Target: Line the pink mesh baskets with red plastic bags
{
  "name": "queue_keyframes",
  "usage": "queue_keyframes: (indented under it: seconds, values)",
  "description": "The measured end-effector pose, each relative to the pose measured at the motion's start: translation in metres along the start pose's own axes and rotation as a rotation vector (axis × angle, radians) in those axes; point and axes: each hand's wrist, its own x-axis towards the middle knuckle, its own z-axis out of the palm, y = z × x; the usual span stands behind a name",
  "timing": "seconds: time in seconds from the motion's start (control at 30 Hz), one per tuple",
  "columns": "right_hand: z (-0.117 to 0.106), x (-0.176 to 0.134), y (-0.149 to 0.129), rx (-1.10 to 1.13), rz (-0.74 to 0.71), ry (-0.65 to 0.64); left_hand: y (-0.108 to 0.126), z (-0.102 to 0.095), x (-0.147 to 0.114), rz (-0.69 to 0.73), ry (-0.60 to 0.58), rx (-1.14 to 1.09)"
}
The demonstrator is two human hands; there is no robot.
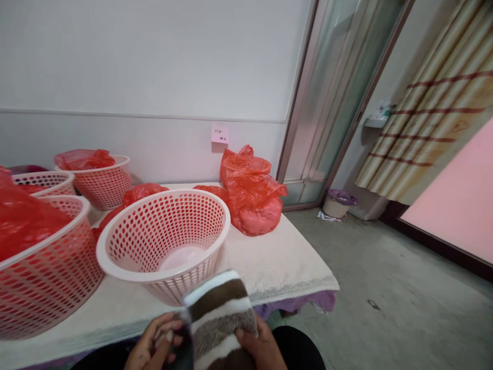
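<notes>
A striped, plush-looking piece of fabric in brown, white and grey stands up at the bottom centre, in front of the table edge. My right hand grips its right side, with the thumb pressed on the striped face. At its left edge is my left hand, the fingers curled in towards the thumb. Something dark lies against those fingers; what they hold, if anything, I cannot make out. Just beyond the fabric sits a pale pink perforated basket, its bare bottom showing.
Baskets with red plastic bags stand at the left, one basket close by. Red bags are heaped at the table's right end. The table has a cream cover. A pink note hangs on the wall; a small bin stands by the door.
</notes>
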Motion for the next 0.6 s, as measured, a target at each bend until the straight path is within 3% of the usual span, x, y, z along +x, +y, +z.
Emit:
queue_keyframes:
  seconds: [0.07, 0.2, 0.27, 0.3, 0.37, 0.47, 0.6]
  values:
    - [-0.008, 0.009, -0.022, -0.001, -0.011, 0.083, -0.009, -0.009, 0.016, 0.070, -0.003, 0.094]
    - [-0.031, 0.044, -0.055, -0.003, -0.101, 0.158, -0.025, -0.027, 0.054, 0.345, -0.043, 0.444]
    - [-0.055, 0.070, -0.060, -0.178, -0.172, 0.258, -0.029, -0.031, 0.071, 0.455, -0.071, 0.601]
    - [-0.069, 0.083, -0.061, -0.362, -0.217, 0.334, -0.031, -0.032, 0.078, 0.489, -0.073, 0.638]
    - [-0.100, 0.105, -0.058, -0.481, -0.251, 0.452, -0.035, -0.034, 0.089, 0.518, -0.054, 0.640]
    - [-0.137, 0.121, -0.053, -0.567, -0.262, 0.605, -0.044, -0.038, 0.099, 0.517, 0.038, 0.628]
    - [-0.153, 0.122, -0.050, -0.649, -0.267, 0.612, -0.054, -0.046, 0.118, 0.407, 0.318, 0.616]
